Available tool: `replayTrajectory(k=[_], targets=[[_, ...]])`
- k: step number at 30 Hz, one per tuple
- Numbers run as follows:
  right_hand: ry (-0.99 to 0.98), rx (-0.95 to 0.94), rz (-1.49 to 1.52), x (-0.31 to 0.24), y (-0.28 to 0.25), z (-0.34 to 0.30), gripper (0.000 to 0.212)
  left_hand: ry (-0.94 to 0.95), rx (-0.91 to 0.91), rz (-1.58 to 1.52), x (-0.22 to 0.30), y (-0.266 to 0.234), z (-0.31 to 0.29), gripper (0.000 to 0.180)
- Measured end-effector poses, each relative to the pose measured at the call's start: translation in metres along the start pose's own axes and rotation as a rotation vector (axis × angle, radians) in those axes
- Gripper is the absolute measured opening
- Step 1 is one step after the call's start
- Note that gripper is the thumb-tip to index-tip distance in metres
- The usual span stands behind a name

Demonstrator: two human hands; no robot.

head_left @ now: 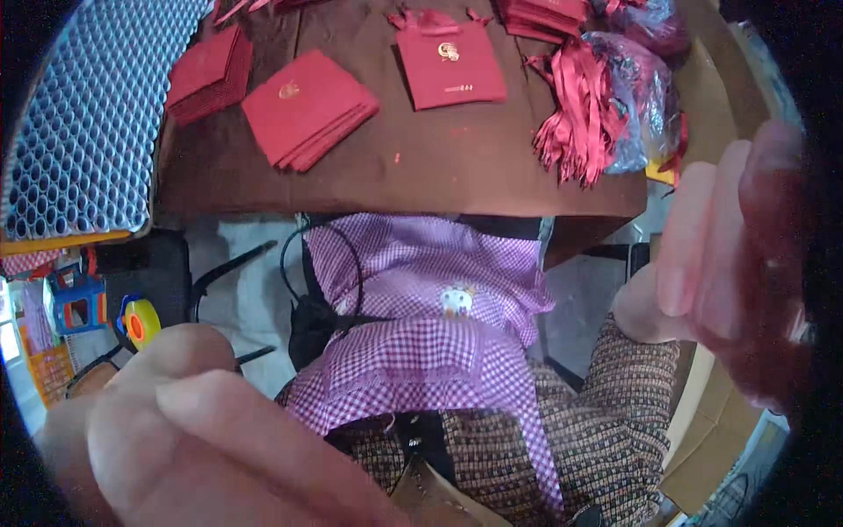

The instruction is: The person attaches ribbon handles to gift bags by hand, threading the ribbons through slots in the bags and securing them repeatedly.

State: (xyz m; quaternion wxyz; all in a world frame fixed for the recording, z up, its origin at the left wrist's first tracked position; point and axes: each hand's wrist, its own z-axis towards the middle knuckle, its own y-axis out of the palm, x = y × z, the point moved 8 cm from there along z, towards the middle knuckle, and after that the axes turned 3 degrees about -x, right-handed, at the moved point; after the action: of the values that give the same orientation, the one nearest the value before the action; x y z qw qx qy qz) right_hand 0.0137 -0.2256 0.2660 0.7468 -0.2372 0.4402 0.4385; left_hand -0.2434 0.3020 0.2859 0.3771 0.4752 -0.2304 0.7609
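Observation:
Both my hands are raised close to the view, off the table. My left hand (206, 430) fills the lower left, with its fingers bent and pressed together; whatever it may hold is hidden. At the right edge, my right hand (733, 255) is blurred and partly in shadow. Some of its fingers are bent, and I cannot make out anything between them. Beyond the hands, on the brown-covered table (351, 189), lie a fanned stack of red paper bags (307, 110) and a single red bag (452, 70) with a ribbon at its top and a gold emblem.
Another red stack (211, 75) lies beside a blue honeycomb-patterned mat (88, 123). At the table's right are a bundle of red ribbons (580, 114) and a clear plastic bag (645, 97). A purple checked apron (421, 351) covers my lap. A yellow tape dispenser (139, 322) stands lower left.

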Motion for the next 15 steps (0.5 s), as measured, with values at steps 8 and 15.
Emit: replayTrajectory(k=[8,15], targets=[[0.111,0.194,0.074,0.018,0.007,-0.02,0.052,0.061,0.033,-0.046,-0.082,0.011,0.198,0.035],[0.528,-0.081,-0.479,0.239,0.061,-0.062,0.031,0.093,0.171,0.04,0.163,-0.104,-0.157,0.039]])
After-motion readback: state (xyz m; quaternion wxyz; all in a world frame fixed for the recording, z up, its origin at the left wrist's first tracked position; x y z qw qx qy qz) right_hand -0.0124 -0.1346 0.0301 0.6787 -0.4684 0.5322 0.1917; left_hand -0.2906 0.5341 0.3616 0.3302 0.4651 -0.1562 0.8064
